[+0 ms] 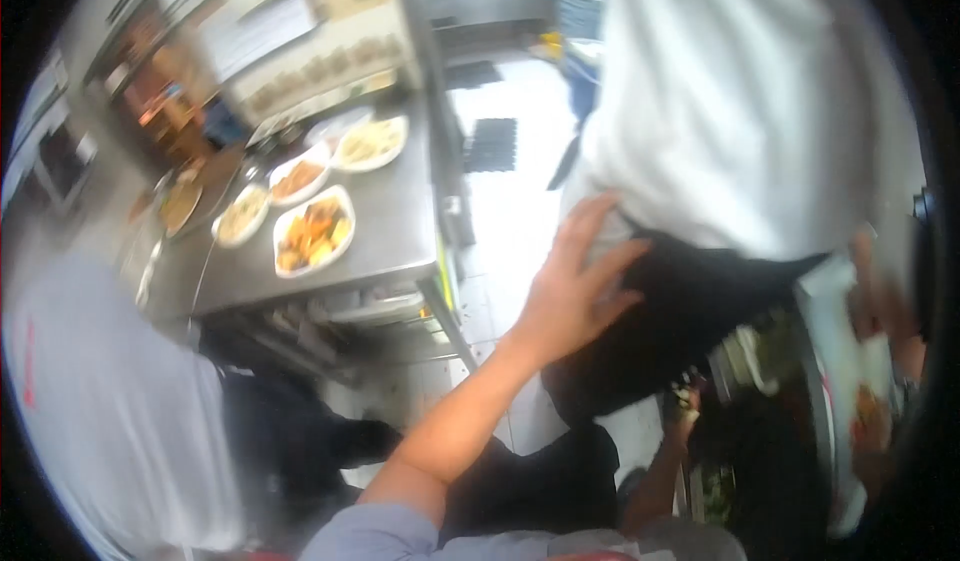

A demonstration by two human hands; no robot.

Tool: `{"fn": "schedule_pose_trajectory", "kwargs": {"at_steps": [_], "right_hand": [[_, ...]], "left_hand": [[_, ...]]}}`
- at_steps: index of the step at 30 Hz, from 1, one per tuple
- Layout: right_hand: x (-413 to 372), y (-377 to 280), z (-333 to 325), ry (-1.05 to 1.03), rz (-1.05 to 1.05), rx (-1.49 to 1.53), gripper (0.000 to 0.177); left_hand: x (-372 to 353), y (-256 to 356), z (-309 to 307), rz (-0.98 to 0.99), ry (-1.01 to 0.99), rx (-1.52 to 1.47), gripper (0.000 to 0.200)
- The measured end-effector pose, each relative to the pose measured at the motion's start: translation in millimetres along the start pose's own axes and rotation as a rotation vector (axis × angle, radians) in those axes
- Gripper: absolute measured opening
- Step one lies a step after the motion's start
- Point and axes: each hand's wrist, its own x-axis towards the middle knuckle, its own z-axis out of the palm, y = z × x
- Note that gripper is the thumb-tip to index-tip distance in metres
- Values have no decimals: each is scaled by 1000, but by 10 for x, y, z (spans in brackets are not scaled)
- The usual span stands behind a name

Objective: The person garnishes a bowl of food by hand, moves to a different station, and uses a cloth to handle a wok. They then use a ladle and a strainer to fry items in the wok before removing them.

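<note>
My left hand (585,286) is stretched forward with its fingers spread. Its fingertips are right at the white shirt (720,101) and black trousers (640,331) of a person standing close ahead with their back to me. Low on the right, my right hand (684,413) is curled beside a dark counter opening, near that person's leg. A small dark and pale thing shows at its fingers, too blurred to name.
On the steel counter (390,231) at left stand several white dishes of food, among them a bowl of orange and yellow pieces (314,233) and a pale dish (370,144). Another person in a grey shirt (110,391) is at left. A co-worker's hand (878,296) is at far right.
</note>
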Motion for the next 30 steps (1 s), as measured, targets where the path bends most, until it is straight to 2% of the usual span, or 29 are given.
{"fn": "schedule_pose_trajectory", "kwargs": {"at_steps": [1,2,3,4,5,6,8,9,11,12,14,16,17,19,21,23,24,25,26,28,30], "right_hand": [[-362,105,88,350,-266,-300,36],[-523,256,98,253,-522,-995,34],[-855,262,388,287,-548,-1410,33],[-1127,242,861,288,-526,-1638,32],[-1496,235,1237,289,-501,-1741,33],[-1785,179,1779,290,-466,-1737,34],[-2279,-4,2837,165,-575,-1483,33],[-2432,-152,3286,317,-299,-867,35],[-2815,-355,4121,353,-68,-110,39],[-2967,-503,4501,277,-80,-9,41],[-3291,-664,5104,347,-195,17,45],[-3680,-719,5295,257,-207,63,51],[-3864,-730,5403,264,-225,36,52],[-4359,-740,5541,325,-256,-9,53],[-4808,-792,5638,387,-288,-25,54],[-5525,-976,5453,445,-377,7,57],[-5881,-1000,5393,528,-483,-61,58],[-6558,-1214,5294,618,-633,-140,59],[-6920,-1289,5218,699,-739,-200,61],[-7584,-1487,5157,916,-828,-328,53],[-8215,-1570,5298,1101,-885,-402,47]], "left_hand": [[-16,165,-46,-77,-21,15,57],[28,257,-43,-148,-60,26,55],[21,279,-12,-166,-45,67,54],[-6,401,-8,-207,-46,99,54],[-102,514,3,-290,47,-5,61],[-296,583,51,-480,98,-89,60],[-369,1081,-65,-1063,61,-556,51],[-478,1259,-66,-1199,-64,-785,51],[-696,1507,-73,-1462,-278,-1218,53],[-692,1701,-67,-1480,-398,-1274,55],[-740,2147,-80,-1499,-661,-1373,59],[-709,2555,-166,-1538,-906,-1595,63],[-700,2716,-175,-1476,-1077,-1623,66],[-705,3179,-265,-1499,-1271,-1718,69],[-1009,3401,-158,-1487,-1566,-1710,72],[-1371,3998,61,-1580,-1861,-1668,70],[-1395,4414,30,-1425,-1999,-1631,73],[-1582,5204,44,-1418,-2156,-1676,77],[-1730,5590,59,-1363,-2189,-1689,86],[-1881,6377,111,-1160,-2376,-1766,88],[-2036,7102,115,-971,-2429,-1695,88]]}}
